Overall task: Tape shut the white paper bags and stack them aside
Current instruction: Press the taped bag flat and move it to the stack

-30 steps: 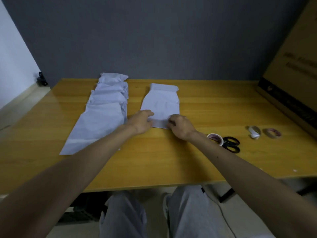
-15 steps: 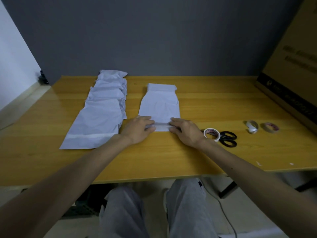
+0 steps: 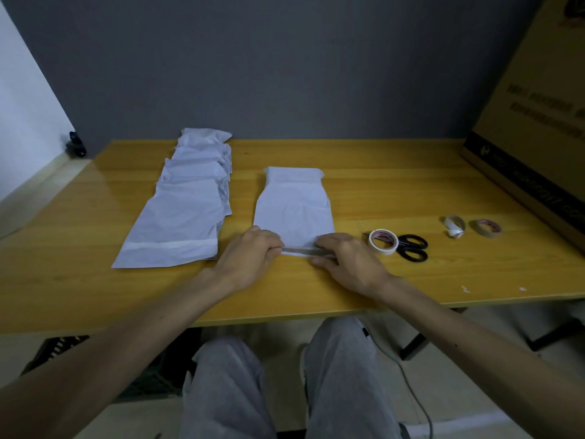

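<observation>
We have one white paper bag [image 3: 294, 213] lying flat on the counter [image 3: 395, 191]. The end we take for its mouth is turned to six o'clock, toward us, so the edge to be sealed sits right under our hands. Our left hand [image 3: 248, 259] and right hand [image 3: 346, 263] each have curled fingers pinching one end of a strip of tape [image 3: 299, 250], pulled taut between them across that near edge. Held stretched like this, the strip should go down straight and unwrinkled. Whether it already touches the paper we cannot tell. Both hands seem to bear on the bag's near corners, which would keep the light paper from sliding.

At nine o'clock of this bag, apart from it, lies the stack of bags [image 3: 190, 201], overlapped like shingles running toward twelve o'clock. The nearest one shows a band across its near end, so we judge these are finished and set aside.

At three o'clock of our right hand, just beside it, sits the tape roll [image 3: 383, 242] against the black scissors [image 3: 411, 247], both within easy reach for the next strip. Farther toward three o'clock lie a nearly spent roll [image 3: 454, 227] and another small roll [image 3: 484, 229]. A cardboard box [image 3: 538, 128] stands at two o'clock.

We judge the step in hand is pressing this strip down over the mouth.
</observation>
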A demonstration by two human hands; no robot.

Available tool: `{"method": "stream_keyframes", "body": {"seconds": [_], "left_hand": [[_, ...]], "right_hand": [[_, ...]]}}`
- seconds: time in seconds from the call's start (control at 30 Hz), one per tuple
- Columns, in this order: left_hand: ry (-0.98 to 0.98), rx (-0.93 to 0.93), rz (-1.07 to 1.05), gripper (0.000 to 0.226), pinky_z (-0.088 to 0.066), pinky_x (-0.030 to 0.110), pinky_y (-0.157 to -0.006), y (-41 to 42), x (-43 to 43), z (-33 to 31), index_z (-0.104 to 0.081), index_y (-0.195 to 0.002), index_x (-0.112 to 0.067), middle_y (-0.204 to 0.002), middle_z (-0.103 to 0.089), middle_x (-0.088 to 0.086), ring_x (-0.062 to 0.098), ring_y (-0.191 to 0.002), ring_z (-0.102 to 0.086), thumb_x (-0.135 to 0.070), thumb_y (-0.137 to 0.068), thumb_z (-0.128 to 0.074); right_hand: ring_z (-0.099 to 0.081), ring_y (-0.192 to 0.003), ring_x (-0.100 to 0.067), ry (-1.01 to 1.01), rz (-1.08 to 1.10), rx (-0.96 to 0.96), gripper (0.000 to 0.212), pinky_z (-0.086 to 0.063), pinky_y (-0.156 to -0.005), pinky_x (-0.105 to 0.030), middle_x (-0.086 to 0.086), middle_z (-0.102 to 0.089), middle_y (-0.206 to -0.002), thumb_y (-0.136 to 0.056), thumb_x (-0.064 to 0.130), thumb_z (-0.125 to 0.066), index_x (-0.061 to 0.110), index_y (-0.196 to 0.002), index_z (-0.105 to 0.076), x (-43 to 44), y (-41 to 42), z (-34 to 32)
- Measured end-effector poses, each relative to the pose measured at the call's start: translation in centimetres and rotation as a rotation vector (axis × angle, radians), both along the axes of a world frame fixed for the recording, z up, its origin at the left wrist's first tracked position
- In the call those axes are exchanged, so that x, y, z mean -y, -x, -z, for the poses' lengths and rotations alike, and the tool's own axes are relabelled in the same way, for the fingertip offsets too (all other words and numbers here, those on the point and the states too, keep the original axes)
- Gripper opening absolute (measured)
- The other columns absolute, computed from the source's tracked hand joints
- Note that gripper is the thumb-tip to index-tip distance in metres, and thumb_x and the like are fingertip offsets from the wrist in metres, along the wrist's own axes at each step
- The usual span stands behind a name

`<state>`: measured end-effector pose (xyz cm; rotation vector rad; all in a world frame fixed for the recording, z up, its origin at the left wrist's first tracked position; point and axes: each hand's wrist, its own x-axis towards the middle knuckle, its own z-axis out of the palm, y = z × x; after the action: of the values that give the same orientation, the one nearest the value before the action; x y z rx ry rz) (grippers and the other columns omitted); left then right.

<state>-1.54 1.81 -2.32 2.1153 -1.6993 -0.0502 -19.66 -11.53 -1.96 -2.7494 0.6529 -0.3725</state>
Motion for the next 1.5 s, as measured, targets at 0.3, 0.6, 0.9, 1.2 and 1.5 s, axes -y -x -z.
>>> {"method": "stream_keyframes", "body": {"seconds": [0.3, 0.6, 0.9, 1.2, 1.5], "left_hand": [[-0.095, -0.226, -0.014, 0.020, -0.051, 0.036, -0.081, 1.6, -0.4, -1.6, -0.073, -0.097, -0.016, -0.092, -0.071, 0.001, 0.017, -0.089, -0.061, -0.021, -0.098, -0.054], [-0.164, -0.463, 0.036, 0.046, -0.053, 0.023, -0.085, 2.0, -1.3, -2.6, -0.061, -0.119, -0.022, -0.100, -0.068, -0.007, 0.001, -0.091, -0.063, -0.048, -0.082, -0.069], [-0.078, -0.396, -0.079, 0.034, -0.047, 0.021, -0.083, 1.4, -1.1, -2.3, -0.063, -0.119, -0.015, -0.107, -0.065, -0.001, 0.010, -0.098, -0.058, -0.012, -0.086, -0.070], [-0.037, -0.182, 0.019, 0.033, -0.031, 0.018, -0.101, 1.1, -1.2, -0.8, -0.062, -0.122, -0.015, -0.124, -0.055, -0.003, 0.011, -0.120, -0.045, -0.014, -0.089, -0.066], [-0.402, 0.085, 0.081, 0.058, 0.007, 0.029, -0.119, 1.9, -0.8, 0.9, -0.001, -0.154, -0.025, -0.160, 0.013, -0.008, 0.005, -0.145, 0.017, -0.048, -0.102, -0.015]], "right_hand": [[-0.053, -0.109, -0.027, 0.154, -0.202, -0.045, 0.049, -0.042, -0.092, -0.037, -0.009, -0.060, -0.120, -0.093, 0.032, -0.058, 0.014, -0.137, -0.046, -1.5, -0.3, -0.2], [-0.059, -0.098, -0.025, 0.052, -0.231, 0.005, 0.043, -0.049, -0.081, -0.039, -0.005, -0.064, -0.112, -0.085, 0.008, -0.052, 0.017, -0.127, -0.056, -1.3, 0.3, -1.1], [-0.060, -0.095, -0.014, -0.145, -0.127, -0.111, 0.031, -0.045, -0.080, -0.022, -0.001, -0.067, -0.108, -0.090, 0.029, -0.065, 0.014, -0.117, -0.065, 1.0, -1.0, -2.3], [-0.053, -0.108, -0.022, -0.013, -0.124, -0.047, 0.033, -0.041, -0.095, -0.030, -0.006, -0.062, -0.114, -0.083, 0.013, -0.065, 0.014, -0.116, -0.066, 0.6, -0.6, -0.5], [-0.028, -0.140, -0.019, -0.040, -0.177, -0.030, 0.051, -0.018, -0.114, -0.024, -0.005, -0.035, -0.151, -0.096, 0.032, -0.054, 0.016, -0.143, -0.043, -0.9, -1.3, 0.2]]}}
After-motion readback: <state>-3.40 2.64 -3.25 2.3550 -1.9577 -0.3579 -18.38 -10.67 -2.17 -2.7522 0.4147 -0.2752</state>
